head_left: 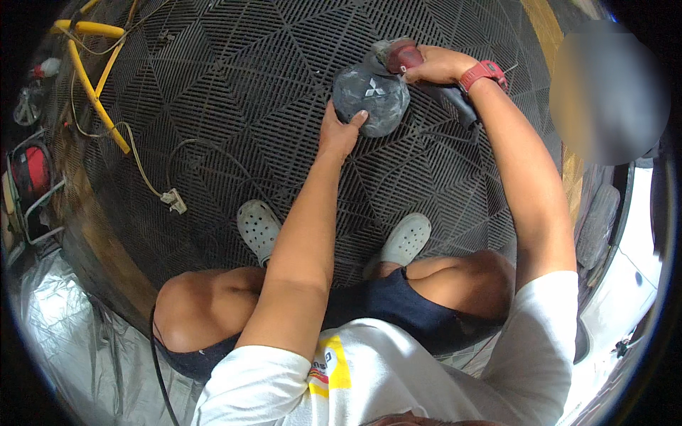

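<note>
A round, dark grey cap (375, 110) with a light emblem and pale dusty smears is held over the floor. My left hand (339, 133) grips its lower left edge, thumb on the face and fingers hidden underneath. My right hand (442, 65) is wrapped around a red-and-grey power tool (403, 54) that looks like a small sander. The tool's head is at the cap's upper right edge; whether it touches, I cannot tell. A dark bag-like part (457, 106) hangs below my right wrist.
Black slatted floor tiles (256, 85) lie beneath, with grey clogs (259, 228) on my feet. A yellow tubular frame (92, 78) stands left, near a cable with a pale connector (172, 201). On the right are a white vehicle panel (629, 277), a tyre (598, 226) and a blurred round shape (611, 92).
</note>
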`<state>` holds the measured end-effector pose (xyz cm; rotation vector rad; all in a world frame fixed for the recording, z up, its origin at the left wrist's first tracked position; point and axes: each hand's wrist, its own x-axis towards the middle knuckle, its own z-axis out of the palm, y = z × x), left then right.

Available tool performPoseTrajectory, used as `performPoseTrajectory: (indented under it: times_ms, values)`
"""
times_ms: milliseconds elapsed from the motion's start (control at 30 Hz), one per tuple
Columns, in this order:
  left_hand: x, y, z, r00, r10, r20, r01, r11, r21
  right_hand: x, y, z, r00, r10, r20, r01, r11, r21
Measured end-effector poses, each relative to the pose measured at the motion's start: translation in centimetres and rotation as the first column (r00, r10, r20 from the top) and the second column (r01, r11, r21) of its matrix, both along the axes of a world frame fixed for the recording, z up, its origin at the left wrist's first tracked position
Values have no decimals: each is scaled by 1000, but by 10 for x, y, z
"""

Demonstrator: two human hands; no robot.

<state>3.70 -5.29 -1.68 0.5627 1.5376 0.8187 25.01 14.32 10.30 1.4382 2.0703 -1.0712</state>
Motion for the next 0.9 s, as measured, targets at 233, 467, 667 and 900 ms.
performPoseTrajectory:
  times_ms: [233,467,667,900]
  values:
    - [-4,-3,8,999,-25,-40,28,997,72,-92,0,37,951,269,149,-277,960,36]
    - [-1,-3,-5,995,-23,-95,29,998,56,-90,19,32,945,243,220,-251,968,13]
    - [-6,-3,-5,994,1,-111,4,999,46,-96,18,33,947,264,184,-272,962,18]
    - [-5,-2,1,996,3,-89,2,998,60,-77,7,21,984,132,116,-137,990,39]
